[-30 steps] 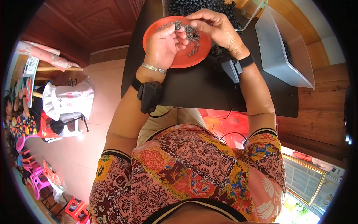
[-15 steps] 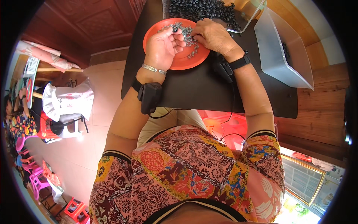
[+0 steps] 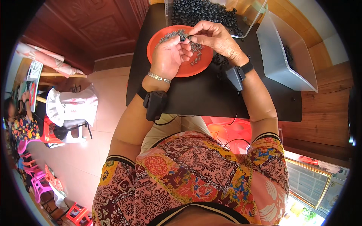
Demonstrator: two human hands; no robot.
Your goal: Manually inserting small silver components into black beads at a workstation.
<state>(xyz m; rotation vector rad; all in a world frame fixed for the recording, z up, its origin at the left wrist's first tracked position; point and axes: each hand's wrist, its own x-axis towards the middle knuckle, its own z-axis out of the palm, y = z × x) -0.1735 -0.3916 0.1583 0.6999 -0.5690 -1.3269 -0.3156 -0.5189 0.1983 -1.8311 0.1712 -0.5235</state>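
Over an orange-red plate (image 3: 154, 37), my left hand (image 3: 168, 56) is turned palm up, pinching a small black ring-shaped part (image 3: 183, 38) between thumb and forefinger. My right hand (image 3: 217, 39) meets it from the other side, thumb and forefinger closed right beside the black part. What sits between those right fingertips is small and dark, and I cannot make it out. Many tiny grey metal pieces (image 3: 197, 56) lie spread on the plate below both hands.
Behind the plate stands a clear bin (image 3: 249, 33) with a heap of black ring-shaped parts (image 3: 200, 11). A translucent tub (image 3: 277, 56) with some black parts is at the right of the dark table (image 3: 200, 98). Another person (image 3: 24, 122) sits far left beyond a white sack (image 3: 73, 103).
My right hand has lifted from the grey pieces on the plate and come to the black part in my left fingers. My left hand has shifted slightly right and nearer.
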